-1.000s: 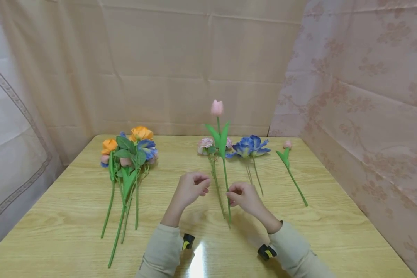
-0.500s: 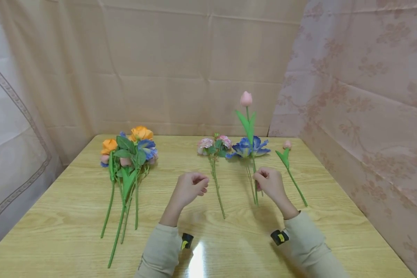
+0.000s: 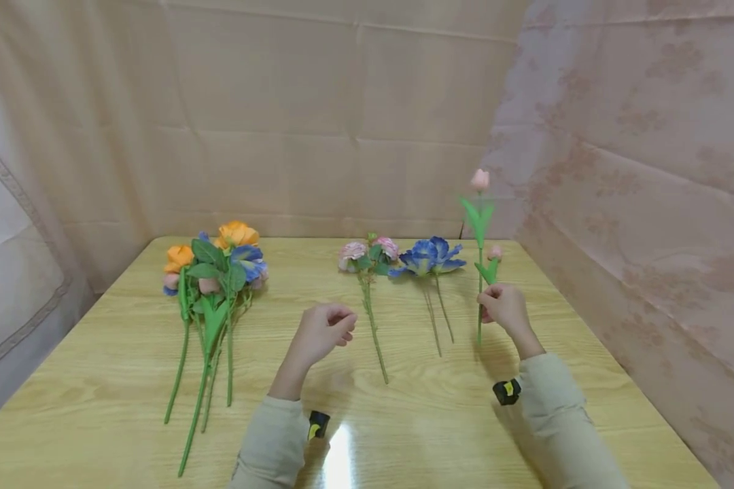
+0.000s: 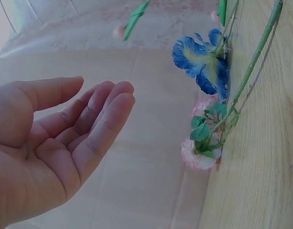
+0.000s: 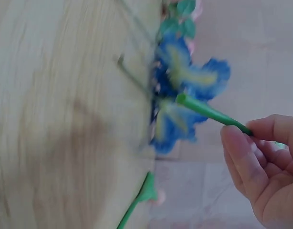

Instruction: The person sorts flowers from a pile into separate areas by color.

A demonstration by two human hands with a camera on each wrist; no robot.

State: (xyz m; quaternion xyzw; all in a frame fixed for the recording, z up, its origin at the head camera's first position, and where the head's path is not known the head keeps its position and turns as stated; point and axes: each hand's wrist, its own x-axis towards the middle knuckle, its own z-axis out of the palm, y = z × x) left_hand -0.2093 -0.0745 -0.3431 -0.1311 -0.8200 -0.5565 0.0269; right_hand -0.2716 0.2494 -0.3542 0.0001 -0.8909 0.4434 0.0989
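Note:
My right hand (image 3: pixel 506 311) pinches the green stem of a pink tulip (image 3: pixel 480 180) between thumb and fingertips, holding it upright over the table's right side. In the right wrist view the stem's lower end (image 5: pixel 204 110) sticks out past the fingers. Behind that hand lies a second pink tulip (image 3: pixel 494 252), its stem mostly hidden in the head view. My left hand (image 3: pixel 323 333) hovers over the middle of the table with nothing in it, its fingers loosely bent and the thumb apart from them in the left wrist view. Nearest to it lies a pink-and-white flower stem (image 3: pixel 373 319).
Blue flowers (image 3: pixel 431 257) lie between the pink-and-white flowers and the right hand. At the left a bunch of orange, blue and pink flowers (image 3: pixel 214 268) has stems pointing toward me. Curtains stand behind the wooden table (image 3: pixel 404 435) and at both sides.
My right hand has carried the tulip rightward, from beside the pink-and-white flowers, past the blue ones, to in front of the lying tulip. My left hand has stayed nearly still; the view has shifted slightly.

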